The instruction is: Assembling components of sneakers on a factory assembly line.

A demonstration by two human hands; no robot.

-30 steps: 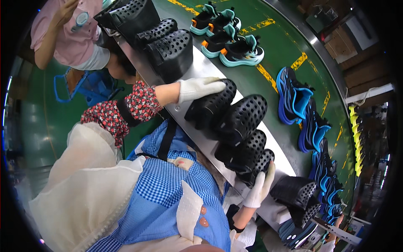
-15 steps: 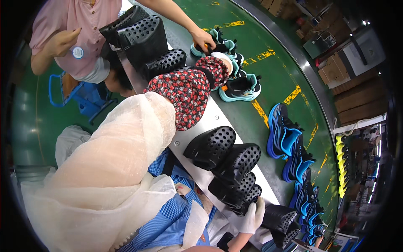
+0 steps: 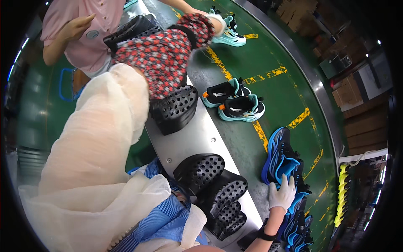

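The white-gloved right hand (image 3: 281,195), fingers spread at the blue-lined black sneaker (image 3: 278,156) on the green surface (image 3: 275,101), would do best gripping its collar squarely, though I can't tell how the white-gloved left hand (image 3: 221,22) is set.

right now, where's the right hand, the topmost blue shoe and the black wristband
Right hand (image 3: 281,196): head view, gloved back
Topmost blue shoe (image 3: 277,155): head view, its side
Black wristband (image 3: 266,234): head view, its middle

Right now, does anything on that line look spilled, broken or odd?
I see nothing spilled or broken among the blue shoes and teal-soled shoes. One oddity: the yellow marking on the green surface is patchy, with gaps, as if worn.
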